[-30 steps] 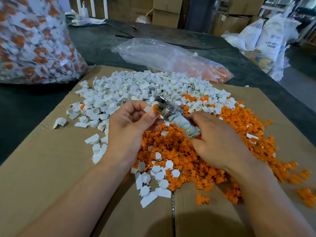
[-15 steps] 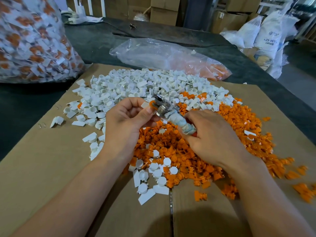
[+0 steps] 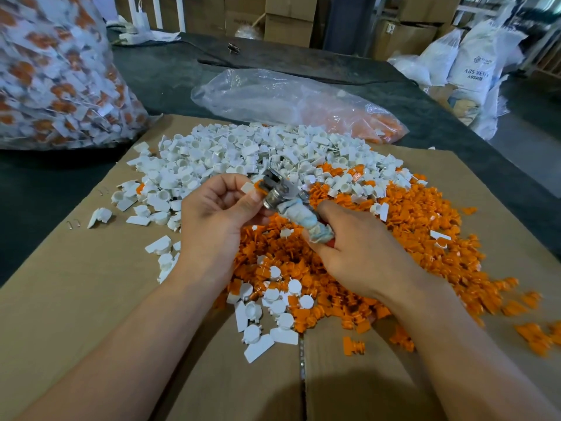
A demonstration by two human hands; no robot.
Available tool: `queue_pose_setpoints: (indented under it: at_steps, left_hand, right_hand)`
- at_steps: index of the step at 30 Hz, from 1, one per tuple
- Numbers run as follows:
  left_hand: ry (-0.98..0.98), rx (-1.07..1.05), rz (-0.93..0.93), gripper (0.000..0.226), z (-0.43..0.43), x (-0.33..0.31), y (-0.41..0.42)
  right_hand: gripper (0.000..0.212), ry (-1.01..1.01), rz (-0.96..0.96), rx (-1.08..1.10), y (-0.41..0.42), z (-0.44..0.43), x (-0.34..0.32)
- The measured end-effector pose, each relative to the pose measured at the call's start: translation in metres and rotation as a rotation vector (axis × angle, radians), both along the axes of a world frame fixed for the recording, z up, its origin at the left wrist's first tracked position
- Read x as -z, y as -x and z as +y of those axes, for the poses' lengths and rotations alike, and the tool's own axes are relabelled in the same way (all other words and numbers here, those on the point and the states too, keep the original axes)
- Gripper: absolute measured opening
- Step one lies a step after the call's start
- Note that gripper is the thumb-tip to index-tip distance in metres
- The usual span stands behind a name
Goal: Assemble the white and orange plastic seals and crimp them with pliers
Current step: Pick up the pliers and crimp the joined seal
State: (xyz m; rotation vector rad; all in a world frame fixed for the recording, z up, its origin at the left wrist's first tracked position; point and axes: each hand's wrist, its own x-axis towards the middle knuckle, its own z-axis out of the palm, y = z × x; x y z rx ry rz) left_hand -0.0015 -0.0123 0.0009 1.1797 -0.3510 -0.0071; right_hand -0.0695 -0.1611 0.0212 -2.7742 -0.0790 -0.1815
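Head view: my left hand [image 3: 218, 214] pinches a seal [image 3: 253, 187] by its white tab, above the piles on the cardboard [image 3: 76, 284]. My right hand [image 3: 358, 253] grips the wrapped handles of the pliers [image 3: 282, 194], whose head meets the seal. The seal is likely light, stiff and small; hold it by the flat tab. The far-right sack [image 3: 476, 71] label begins "ABS RES".
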Motion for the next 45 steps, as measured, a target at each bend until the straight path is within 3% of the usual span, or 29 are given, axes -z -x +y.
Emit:
queue_pose_setpoints:
  at_steps: [18,31,36,41,45]
  left_hand:
    - [-0.053,-0.013,0.011,0.020,0.003,0.001,0.000]
    - [-0.011,0.000,0.127,0.017,0.002,-0.004,0.002]
    - [0.219,-0.017,0.303,0.007,0.006,-0.009,-0.001]
    - [0.442,-0.112,0.471,0.022,0.012,-0.010,-0.007]
    - [0.590,-0.240,0.517,0.020,0.017,-0.010,-0.010]
  right_hand:
    - [0.021,0.052,0.062,0.015,-0.001,0.004,-0.002]
    - [0.029,0.043,-0.024,0.050,0.000,0.002,0.003]
    - [0.032,-0.065,-0.132,0.161,-0.002,-0.006,0.004]
    - [0.034,-0.088,-0.171,0.293,-0.004,-0.019,0.004]
    - [0.034,-0.069,-0.162,0.337,-0.006,-0.023,0.006]
